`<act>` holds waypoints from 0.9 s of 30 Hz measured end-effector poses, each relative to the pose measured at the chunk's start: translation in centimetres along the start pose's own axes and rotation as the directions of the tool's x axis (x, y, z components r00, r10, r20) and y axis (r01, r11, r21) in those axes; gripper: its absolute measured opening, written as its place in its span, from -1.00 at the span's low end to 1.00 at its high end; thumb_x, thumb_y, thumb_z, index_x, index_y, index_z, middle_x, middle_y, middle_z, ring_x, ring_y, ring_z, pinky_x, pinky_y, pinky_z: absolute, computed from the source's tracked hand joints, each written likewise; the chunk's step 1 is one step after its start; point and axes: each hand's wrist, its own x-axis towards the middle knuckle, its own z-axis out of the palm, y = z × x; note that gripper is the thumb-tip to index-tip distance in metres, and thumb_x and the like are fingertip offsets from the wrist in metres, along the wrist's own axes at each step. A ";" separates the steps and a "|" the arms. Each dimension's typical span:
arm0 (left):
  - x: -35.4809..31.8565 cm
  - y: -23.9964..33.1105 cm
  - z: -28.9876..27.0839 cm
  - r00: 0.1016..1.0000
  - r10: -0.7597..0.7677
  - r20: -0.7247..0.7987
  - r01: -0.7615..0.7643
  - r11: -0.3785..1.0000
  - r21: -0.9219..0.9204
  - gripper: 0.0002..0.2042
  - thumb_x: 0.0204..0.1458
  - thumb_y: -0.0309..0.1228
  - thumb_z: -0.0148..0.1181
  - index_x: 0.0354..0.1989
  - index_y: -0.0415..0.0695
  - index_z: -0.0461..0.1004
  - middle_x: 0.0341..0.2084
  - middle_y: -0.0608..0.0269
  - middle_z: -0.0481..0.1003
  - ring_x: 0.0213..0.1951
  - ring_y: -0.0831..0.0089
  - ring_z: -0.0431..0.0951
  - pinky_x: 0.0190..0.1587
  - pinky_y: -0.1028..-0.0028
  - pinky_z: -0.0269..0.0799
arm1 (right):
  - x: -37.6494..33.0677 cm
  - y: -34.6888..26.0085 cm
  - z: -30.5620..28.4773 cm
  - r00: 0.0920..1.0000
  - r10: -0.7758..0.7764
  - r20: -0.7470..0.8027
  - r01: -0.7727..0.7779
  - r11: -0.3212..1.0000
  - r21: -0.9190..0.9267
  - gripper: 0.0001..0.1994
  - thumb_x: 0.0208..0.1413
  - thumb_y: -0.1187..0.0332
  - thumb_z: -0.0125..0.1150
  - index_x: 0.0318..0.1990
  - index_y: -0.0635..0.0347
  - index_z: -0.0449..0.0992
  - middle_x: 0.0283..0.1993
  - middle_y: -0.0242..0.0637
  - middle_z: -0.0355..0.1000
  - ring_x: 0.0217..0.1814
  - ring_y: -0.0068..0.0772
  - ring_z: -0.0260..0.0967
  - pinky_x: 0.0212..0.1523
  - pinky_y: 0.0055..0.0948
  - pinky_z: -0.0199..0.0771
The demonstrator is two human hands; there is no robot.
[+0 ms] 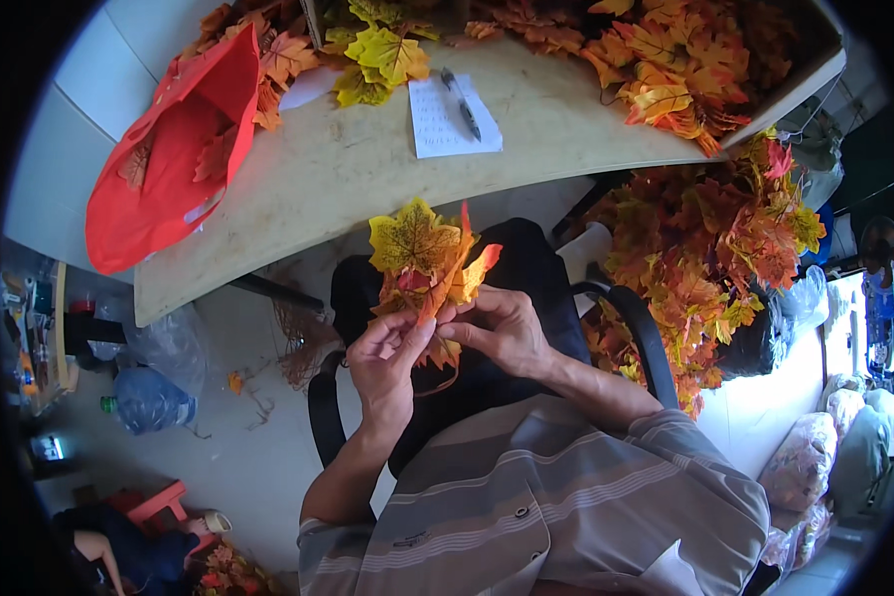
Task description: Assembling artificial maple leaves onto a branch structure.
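Note:
A small bunch of artificial maple leaves [417, 243], yellow-green and orange, is held up in front of me over a black chair. My left hand [392, 350] pinches the lower part of the bunch between thumb and fingers. Close beside it, my right hand [502, 328] also grips the leaves, its thumb near the left thumb. A thin orange-brown stem or strand [445, 382] curls below the hands. The fingers partly hide where the leaves join.
Beyond my hands stands a table [338, 169] bearing a paper [437, 119], a pen [461, 104], a red bag [169, 159] and heaped leaves [666, 70]. A long leaf cluster [685, 268] hangs at the right. The black chair [526, 258] is close. Another person [134, 546] sits lower left.

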 end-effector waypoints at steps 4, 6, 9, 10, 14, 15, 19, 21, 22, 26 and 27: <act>-0.1 0.1 0.0 0.999 -0.052 -0.012 0.051 0.998 -0.037 -0.87 0.05 -0.56 0.23 -0.24 -0.31 0.50 -0.38 0.25 0.54 -0.37 0.58 0.55 -0.30 0.65 0.48 | 0.3 -0.1 -0.6 0.990 -0.136 0.041 0.138 0.989 -0.049 -0.87 0.00 0.54 0.32 -0.26 0.29 0.58 -0.32 -0.35 0.49 -0.27 -0.61 0.44 -0.25 -0.60 0.43; -0.2 0.0 0.0 0.996 -0.083 -0.020 0.082 0.995 -0.051 -0.87 0.05 -0.54 0.23 -0.25 -0.30 0.50 -0.39 0.25 0.55 -0.39 0.58 0.55 -0.31 0.64 0.49 | 0.2 0.1 -0.9 0.988 -0.142 0.059 0.146 0.986 -0.077 -0.86 -0.01 0.56 0.32 -0.25 0.29 0.59 -0.32 -0.34 0.50 -0.27 -0.60 0.45 -0.24 -0.60 0.43; -0.2 -0.2 -0.2 0.993 -0.116 -0.033 0.113 0.991 -0.078 -0.87 0.05 -0.52 0.24 -0.25 -0.29 0.51 -0.40 0.25 0.55 -0.41 0.58 0.55 -0.32 0.63 0.49 | -0.2 0.2 -0.7 0.996 -0.078 0.043 0.081 0.995 -0.063 -0.89 0.00 0.55 0.31 -0.27 0.29 0.59 -0.31 -0.35 0.50 -0.28 -0.62 0.44 -0.25 -0.61 0.44; -0.2 -0.2 -0.3 0.992 -0.119 -0.039 0.116 0.989 -0.091 -0.87 0.05 -0.52 0.24 -0.25 -0.29 0.51 -0.40 0.25 0.55 -0.42 0.59 0.55 -0.33 0.63 0.48 | -0.4 0.1 -0.6 0.998 -0.045 0.034 0.046 0.999 -0.024 -0.88 0.01 0.55 0.30 -0.26 0.31 0.59 -0.31 -0.35 0.51 -0.28 -0.62 0.45 -0.25 -0.61 0.45; -0.3 -0.2 -0.1 0.994 -0.076 -0.082 0.071 0.996 -0.062 -0.87 0.04 -0.53 0.24 -0.25 -0.30 0.51 -0.42 0.26 0.55 -0.41 0.58 0.54 -0.33 0.63 0.46 | -1.1 0.5 -0.3 0.991 0.135 0.013 -0.134 0.952 0.274 -0.87 0.03 0.56 0.27 -0.24 0.33 0.57 -0.29 -0.32 0.53 -0.26 -0.60 0.48 -0.21 -0.63 0.50; -0.4 -0.1 -0.1 0.998 -0.014 -0.066 0.013 1.000 -0.021 -0.87 0.03 -0.56 0.25 -0.25 -0.32 0.50 -0.43 0.26 0.54 -0.41 0.59 0.53 -0.32 0.64 0.45 | -1.2 0.6 -0.3 0.991 0.136 0.011 -0.134 0.951 0.278 -0.87 0.03 0.56 0.27 -0.24 0.33 0.57 -0.29 -0.32 0.53 -0.26 -0.60 0.48 -0.21 -0.63 0.50; -0.7 -0.6 0.0 0.984 0.177 -0.027 -0.171 0.973 0.153 -0.86 -0.01 -0.64 0.25 -0.26 -0.37 0.49 -0.40 0.26 0.51 -0.39 0.63 0.49 -0.29 0.66 0.43 | -1.2 0.7 -0.3 0.978 0.206 0.023 -0.201 0.915 0.351 -0.87 0.03 0.59 0.26 -0.23 0.33 0.56 -0.30 -0.28 0.54 -0.25 -0.56 0.50 -0.22 -0.62 0.53; -0.8 -0.8 -0.1 0.979 0.202 -0.013 -0.195 0.960 0.202 -0.86 -0.01 -0.65 0.25 -0.26 -0.38 0.49 -0.38 0.25 0.50 -0.38 0.64 0.48 -0.28 0.66 0.43 | -1.2 0.5 -0.4 0.973 0.229 0.034 -0.226 0.907 0.356 -0.88 0.03 0.59 0.26 -0.24 0.32 0.56 -0.30 -0.28 0.54 -0.26 -0.55 0.50 -0.24 -0.62 0.54; -0.8 -0.9 -0.2 0.973 0.229 0.005 -0.223 0.943 0.249 -0.86 -0.01 -0.66 0.25 -0.26 -0.39 0.48 -0.35 0.24 0.49 -0.37 0.65 0.47 -0.27 0.67 0.43 | -1.2 0.5 -0.4 0.973 0.228 0.029 -0.223 0.908 0.353 -0.89 0.02 0.59 0.27 -0.26 0.32 0.56 -0.31 -0.28 0.54 -0.27 -0.55 0.50 -0.25 -0.62 0.54; -0.6 -0.9 -0.2 0.972 0.232 0.046 -0.235 0.924 0.301 -0.87 0.02 -0.67 0.21 -0.25 -0.38 0.46 -0.34 0.25 0.49 -0.28 0.62 0.48 -0.18 0.67 0.39 | -1.0 0.7 -0.5 0.970 0.241 0.013 -0.230 0.906 0.356 -0.92 0.01 0.59 0.29 -0.31 0.30 0.56 -0.33 -0.28 0.54 -0.30 -0.56 0.50 -0.29 -0.63 0.54; -0.5 -1.0 -0.2 0.966 0.252 0.059 -0.258 0.916 0.307 -0.87 0.02 -0.68 0.21 -0.26 -0.39 0.46 -0.31 0.24 0.48 -0.28 0.61 0.48 -0.17 0.66 0.40 | -1.0 0.8 -0.5 0.970 0.245 0.014 -0.233 0.904 0.358 -0.92 0.01 0.59 0.29 -0.31 0.30 0.56 -0.33 -0.28 0.54 -0.30 -0.56 0.50 -0.29 -0.63 0.54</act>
